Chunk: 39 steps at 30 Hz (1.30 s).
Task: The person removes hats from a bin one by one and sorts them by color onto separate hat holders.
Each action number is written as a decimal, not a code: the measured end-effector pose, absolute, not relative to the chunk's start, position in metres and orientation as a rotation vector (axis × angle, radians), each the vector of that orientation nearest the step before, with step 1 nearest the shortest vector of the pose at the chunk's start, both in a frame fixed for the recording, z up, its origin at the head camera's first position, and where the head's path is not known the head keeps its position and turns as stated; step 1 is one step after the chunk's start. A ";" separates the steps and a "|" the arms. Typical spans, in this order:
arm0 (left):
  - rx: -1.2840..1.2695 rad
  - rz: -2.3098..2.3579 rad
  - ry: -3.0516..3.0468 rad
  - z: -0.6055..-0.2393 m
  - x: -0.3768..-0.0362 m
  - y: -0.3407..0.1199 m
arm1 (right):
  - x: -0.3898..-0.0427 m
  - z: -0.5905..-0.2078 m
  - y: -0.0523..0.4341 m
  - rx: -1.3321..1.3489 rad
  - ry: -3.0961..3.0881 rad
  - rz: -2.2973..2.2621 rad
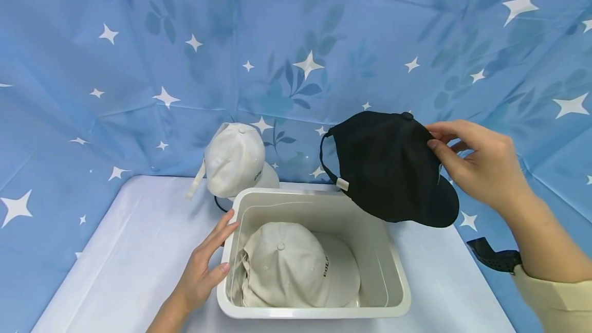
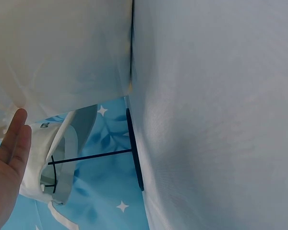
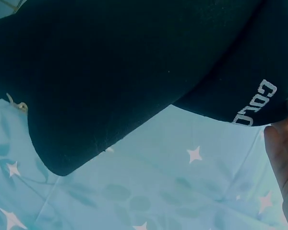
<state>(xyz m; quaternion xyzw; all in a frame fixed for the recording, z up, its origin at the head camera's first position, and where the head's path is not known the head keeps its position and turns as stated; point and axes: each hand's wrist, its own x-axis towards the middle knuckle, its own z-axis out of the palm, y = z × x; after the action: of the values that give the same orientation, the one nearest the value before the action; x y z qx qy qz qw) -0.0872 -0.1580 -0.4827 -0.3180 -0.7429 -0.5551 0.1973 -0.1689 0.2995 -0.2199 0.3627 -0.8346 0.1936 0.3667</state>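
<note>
A black baseball cap [image 1: 386, 168] hangs in the air above the right back corner of a pale plastic bin [image 1: 313, 313]. My right hand [image 1: 483, 161] pinches its front near the crown between thumb and fingers. White lettering on the cap shows in the right wrist view, beside the fingers [image 3: 281, 151]. My left hand [image 1: 203, 266] rests against the bin's left wall, fingers fairly straight and spread. Inside the bin lies a beige cap [image 1: 289, 266], brim to the right. Behind the bin's left back corner, a white cap [image 1: 235, 161] sits on a thin black stand [image 2: 93, 156].
The bin stands on a table under a white cloth [image 1: 115, 266]. A blue curtain [image 1: 139, 66] with white stars rises directly behind the table. A black strap [image 1: 495, 256] sticks out from my right wrist.
</note>
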 end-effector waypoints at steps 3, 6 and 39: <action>-0.888 -1.554 -2.084 -0.482 -0.087 -0.159 | -0.170 -0.216 0.303 0.921 -2.186 0.453; -0.882 -1.551 -2.093 -0.482 -0.087 -0.159 | -0.173 -0.216 0.306 0.906 -2.183 0.427; -0.890 -1.573 -2.085 -0.483 -0.087 -0.159 | -0.211 -0.241 0.338 0.722 -2.226 0.326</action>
<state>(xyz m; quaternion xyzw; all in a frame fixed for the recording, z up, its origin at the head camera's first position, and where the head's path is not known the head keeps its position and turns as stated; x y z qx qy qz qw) -0.0874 -0.1586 -0.4829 -0.3167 -0.7418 -0.5597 0.1901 -0.2112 0.3381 -0.2415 0.2825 -0.8716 0.1275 0.3797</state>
